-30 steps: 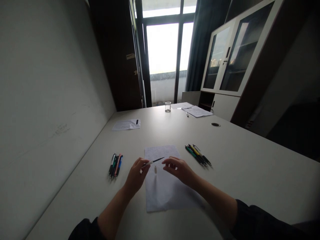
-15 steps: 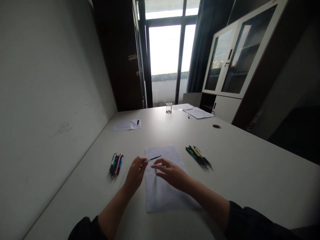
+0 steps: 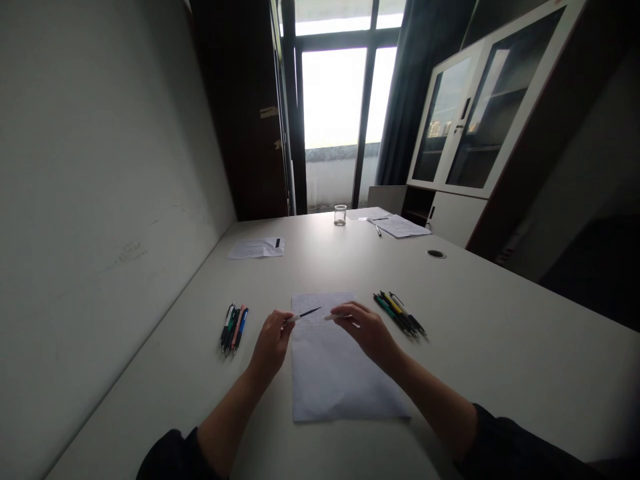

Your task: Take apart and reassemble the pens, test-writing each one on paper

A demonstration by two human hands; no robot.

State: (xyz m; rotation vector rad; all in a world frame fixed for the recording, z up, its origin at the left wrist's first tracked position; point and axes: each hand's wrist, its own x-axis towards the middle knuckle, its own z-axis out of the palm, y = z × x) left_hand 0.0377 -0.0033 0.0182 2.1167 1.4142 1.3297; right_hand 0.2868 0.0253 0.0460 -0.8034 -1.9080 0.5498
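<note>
My left hand (image 3: 271,339) pinches a white pen (image 3: 303,315) by its pale end. The pen's thin dark end points up and to the right. Between the fingertips of my right hand (image 3: 363,327) is a short white pen part (image 3: 330,317), a cap or a piece of barrel; I cannot tell which. It lies nearly level, its free end toward the pen, with a small gap between the two. Both hands are above a sheet of paper (image 3: 340,380) with lines of writing near its top.
On the white table (image 3: 200,400), one bunch of pens (image 3: 233,329) lies left of the paper and another (image 3: 400,313) lies right. Farther back are a plastic-covered sheet (image 3: 257,248), a clear glass (image 3: 340,215), stacked papers (image 3: 403,227) and a cable hole (image 3: 436,254). A wall (image 3: 125,200) borders the left side.
My right hand has moved right and up, away from the pen. The white part in it has turned from pointing down to nearly level. My left hand has hardly moved.
</note>
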